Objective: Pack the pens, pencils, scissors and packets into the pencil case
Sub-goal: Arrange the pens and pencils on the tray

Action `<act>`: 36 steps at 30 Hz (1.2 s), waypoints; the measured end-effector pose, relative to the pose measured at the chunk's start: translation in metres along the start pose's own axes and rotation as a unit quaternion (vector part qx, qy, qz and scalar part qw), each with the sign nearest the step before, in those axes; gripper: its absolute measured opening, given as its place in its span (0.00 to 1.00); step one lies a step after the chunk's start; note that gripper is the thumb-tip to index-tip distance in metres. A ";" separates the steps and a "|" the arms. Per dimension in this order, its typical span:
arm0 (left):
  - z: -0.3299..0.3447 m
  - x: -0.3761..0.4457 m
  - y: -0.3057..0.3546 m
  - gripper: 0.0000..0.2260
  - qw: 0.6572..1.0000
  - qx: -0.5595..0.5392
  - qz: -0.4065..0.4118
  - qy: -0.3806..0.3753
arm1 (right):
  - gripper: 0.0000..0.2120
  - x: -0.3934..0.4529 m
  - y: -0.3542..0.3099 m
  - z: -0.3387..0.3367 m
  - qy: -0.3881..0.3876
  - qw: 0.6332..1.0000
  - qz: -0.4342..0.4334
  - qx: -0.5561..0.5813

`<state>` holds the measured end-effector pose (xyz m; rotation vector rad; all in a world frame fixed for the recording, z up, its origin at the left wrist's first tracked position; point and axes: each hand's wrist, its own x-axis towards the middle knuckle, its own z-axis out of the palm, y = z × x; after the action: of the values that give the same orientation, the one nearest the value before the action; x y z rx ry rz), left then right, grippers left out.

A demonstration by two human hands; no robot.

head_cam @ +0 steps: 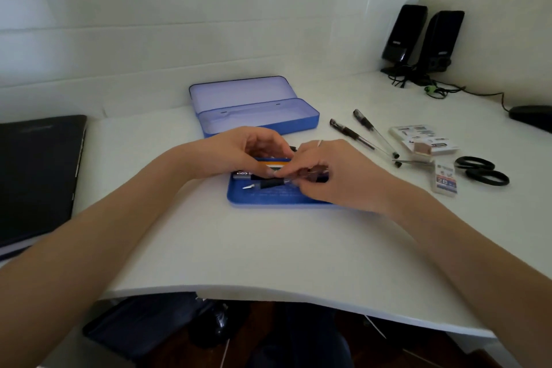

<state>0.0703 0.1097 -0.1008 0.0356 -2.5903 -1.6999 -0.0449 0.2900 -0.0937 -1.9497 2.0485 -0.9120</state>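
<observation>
The blue tray insert (268, 199) lies before the open pencil case (254, 110), loaded with pens. Both hands work over it: the left hand (239, 152) curls on what seems an orange packet, while the right hand (331, 173) pinches a black-gripped pen (268, 184), apparently aligning them to fit. Two pens (358, 134), packets (424, 140) and scissors (481, 170) wait to the right.
</observation>
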 end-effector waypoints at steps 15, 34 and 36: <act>0.000 -0.001 0.005 0.19 0.999 0.002 -0.018 -0.041 | 0.11 0.012 -0.007 0.014 0.056 0.993 0.077 -0.064; -0.001 -0.006 0.008 0.26 0.995 0.072 -0.031 -0.057 | 0.10 -0.004 0.085 -0.052 0.170 0.848 0.398 -0.307; -0.002 -0.005 0.007 0.25 0.996 0.067 -0.030 -0.052 | 0.09 -0.002 0.083 -0.053 0.191 0.850 0.393 -0.294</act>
<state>0.0758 0.1109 -0.0937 0.0289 -2.8037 -1.5838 -0.1421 0.3051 -0.0964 -0.8686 3.2518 -0.5128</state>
